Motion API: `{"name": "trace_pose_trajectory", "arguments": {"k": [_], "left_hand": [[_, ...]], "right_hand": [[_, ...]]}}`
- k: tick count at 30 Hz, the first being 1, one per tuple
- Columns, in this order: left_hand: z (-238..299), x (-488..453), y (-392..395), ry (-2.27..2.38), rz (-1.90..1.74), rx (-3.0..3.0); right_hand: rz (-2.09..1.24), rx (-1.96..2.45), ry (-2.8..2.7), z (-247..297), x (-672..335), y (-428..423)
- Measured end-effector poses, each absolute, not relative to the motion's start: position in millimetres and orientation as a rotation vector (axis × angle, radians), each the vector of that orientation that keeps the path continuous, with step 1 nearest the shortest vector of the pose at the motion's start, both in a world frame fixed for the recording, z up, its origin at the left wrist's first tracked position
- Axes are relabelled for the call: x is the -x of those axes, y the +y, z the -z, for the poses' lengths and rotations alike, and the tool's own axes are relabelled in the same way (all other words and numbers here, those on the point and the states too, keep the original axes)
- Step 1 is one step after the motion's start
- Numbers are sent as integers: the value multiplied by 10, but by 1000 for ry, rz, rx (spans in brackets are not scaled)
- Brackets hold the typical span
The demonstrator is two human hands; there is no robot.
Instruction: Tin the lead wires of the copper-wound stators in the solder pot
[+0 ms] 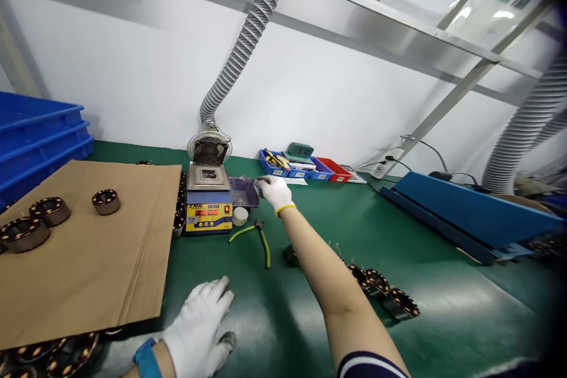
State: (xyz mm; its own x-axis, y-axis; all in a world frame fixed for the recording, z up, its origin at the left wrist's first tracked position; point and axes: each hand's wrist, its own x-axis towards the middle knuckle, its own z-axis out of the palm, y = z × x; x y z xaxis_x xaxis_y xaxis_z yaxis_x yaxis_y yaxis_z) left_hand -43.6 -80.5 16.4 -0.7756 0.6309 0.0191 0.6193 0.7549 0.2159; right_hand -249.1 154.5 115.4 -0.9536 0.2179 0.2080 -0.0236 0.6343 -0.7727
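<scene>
My right hand (274, 191), in a white glove, reaches far forward and pinches the edge of a small purple tray (243, 191) beside the blue and yellow solder pot (208, 207). Resting near the front edge of the green bench mat (434, 289), my gloved left hand (200, 327) lies flat with fingers spread and holds nothing. Green-handled cutters (259, 235) lie on the mat just below the tray. Several copper-wound stator rings (384, 290) sit in a row to the right of my right forearm.
A cardboard sheet (88, 254) at left carries more stator rings (106, 201). Stacked blue trays (39, 136) stand at far left. A grey extraction hose (248, 35) drops to a fan (209, 149) behind the pot. Small blue and red bins (305, 168) and a blue panel (469, 212) lie behind.
</scene>
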Motion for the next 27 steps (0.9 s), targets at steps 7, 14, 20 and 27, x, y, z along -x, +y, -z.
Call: {"name": "trace_pose_trajectory", "arguments": {"k": [7,14,20,27], "left_hand": [[-123,462,-843,2928,-318,-1110],[-218,430,-815,2898,-378,-1036],[-177,406,-788,3043,-645,-1088],[-873,450,-1092,3975,-613,-530]], "right_hand": [[-379,133,-2787,-956,2393,1492],[-861,-342,-2414,-971,2299,1261],[-181,-641,-2478,-829,2203,853],[-965,-830,-2228,-212,1099,662]]}}
